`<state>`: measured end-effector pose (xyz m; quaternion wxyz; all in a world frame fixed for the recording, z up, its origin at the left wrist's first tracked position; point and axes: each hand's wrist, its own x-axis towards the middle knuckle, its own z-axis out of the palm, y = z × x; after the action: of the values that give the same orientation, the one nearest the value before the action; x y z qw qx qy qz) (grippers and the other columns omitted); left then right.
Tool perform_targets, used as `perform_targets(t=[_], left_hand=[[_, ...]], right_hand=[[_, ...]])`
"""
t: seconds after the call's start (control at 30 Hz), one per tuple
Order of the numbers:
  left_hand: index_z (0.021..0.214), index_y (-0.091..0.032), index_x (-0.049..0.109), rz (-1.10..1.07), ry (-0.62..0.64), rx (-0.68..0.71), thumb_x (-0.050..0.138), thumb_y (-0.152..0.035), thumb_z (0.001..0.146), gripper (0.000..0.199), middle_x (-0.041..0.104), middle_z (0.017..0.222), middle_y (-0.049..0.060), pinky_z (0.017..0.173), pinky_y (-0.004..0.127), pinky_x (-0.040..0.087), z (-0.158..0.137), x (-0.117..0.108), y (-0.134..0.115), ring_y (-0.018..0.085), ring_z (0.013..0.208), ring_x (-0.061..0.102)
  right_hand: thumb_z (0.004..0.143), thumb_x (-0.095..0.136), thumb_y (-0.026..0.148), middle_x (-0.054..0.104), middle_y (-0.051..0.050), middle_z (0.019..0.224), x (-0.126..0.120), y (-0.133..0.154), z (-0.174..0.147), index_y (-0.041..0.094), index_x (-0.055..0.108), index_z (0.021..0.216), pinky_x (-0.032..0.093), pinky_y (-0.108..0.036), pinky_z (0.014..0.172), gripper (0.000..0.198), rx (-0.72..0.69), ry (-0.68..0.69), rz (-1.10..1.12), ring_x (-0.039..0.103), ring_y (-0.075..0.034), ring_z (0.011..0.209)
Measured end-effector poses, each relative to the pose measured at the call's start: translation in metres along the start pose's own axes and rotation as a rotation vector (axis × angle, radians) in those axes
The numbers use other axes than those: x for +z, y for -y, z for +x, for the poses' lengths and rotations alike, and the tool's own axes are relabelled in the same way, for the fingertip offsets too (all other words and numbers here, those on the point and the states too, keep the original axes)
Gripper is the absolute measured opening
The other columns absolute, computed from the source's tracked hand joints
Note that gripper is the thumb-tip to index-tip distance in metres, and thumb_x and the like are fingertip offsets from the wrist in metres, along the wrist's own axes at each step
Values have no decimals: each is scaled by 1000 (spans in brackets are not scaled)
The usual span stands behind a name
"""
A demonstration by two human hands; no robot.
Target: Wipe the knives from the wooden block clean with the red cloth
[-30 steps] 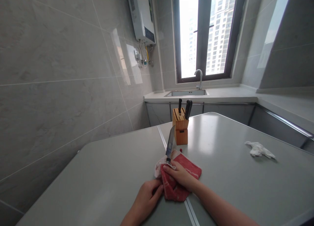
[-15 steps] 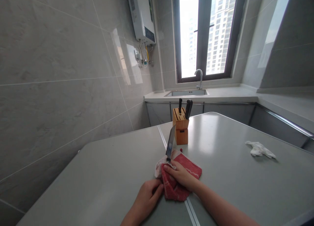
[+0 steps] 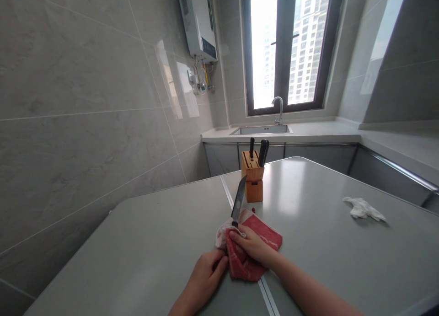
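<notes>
A kitchen knife [image 3: 238, 200] points away from me, blade tilted up toward the knife block [image 3: 254, 179]. Most of its handle is covered by a red and white towel [image 3: 264, 231]. My right hand [image 3: 255, 246] is closed over the towel, pressing it round the handle with the thumb on top. At the towel's left edge, my left hand [image 3: 208, 272] has its fingers closed in line with the handle's lower end; the grip itself is mostly hidden. Two black-handled tools stand in the wooden block's slots.
A small red bit [image 3: 253, 210] lies in front of the block. To the right is a crumpled white tissue [image 3: 364, 209] on the pale table [image 3: 164, 233]. A metal strip [image 3: 268, 297] crosses the table. Behind are a sink [image 3: 262, 130], a faucet [image 3: 281, 110] and a window.
The knife has shifted or tilted very slightly within the towel. Both hands are otherwise in almost the same place.
</notes>
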<state>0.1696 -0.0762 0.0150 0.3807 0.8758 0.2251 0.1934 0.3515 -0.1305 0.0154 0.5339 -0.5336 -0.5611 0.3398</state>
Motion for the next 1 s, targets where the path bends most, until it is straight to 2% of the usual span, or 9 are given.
perform_targets(t=[0.3,0.53,0.73,1.0], left_hand=[[71,-14,56,-75,-23,0,35,-41,93,40,60,72,4,65,23,37,2,1,5,15,68,51],[67,-15,51,-206,0,-70,30,-47,93,46,44,56,-3,55,23,31,-1,3,9,12,54,40],[67,-15,51,-172,2,-66,29,-47,93,47,45,58,-2,57,23,32,0,3,9,13,57,41],[72,-15,54,-65,-14,1,29,-46,93,46,59,71,3,64,24,35,0,3,7,15,66,48]], right_hand=[[84,47,52,61,-2,81,1,-1,1,17,57,81,42,-31,77,36,-17,-15,47,55,-18,78],[83,50,50,61,-1,81,0,1,1,16,58,83,42,-30,75,35,-52,20,131,54,-17,76],[78,57,50,61,-2,84,1,1,-1,16,58,87,43,-31,77,35,-16,-15,162,55,-18,80],[81,53,52,60,-1,79,1,5,-2,17,58,84,43,-30,73,36,22,-35,179,53,-17,75]])
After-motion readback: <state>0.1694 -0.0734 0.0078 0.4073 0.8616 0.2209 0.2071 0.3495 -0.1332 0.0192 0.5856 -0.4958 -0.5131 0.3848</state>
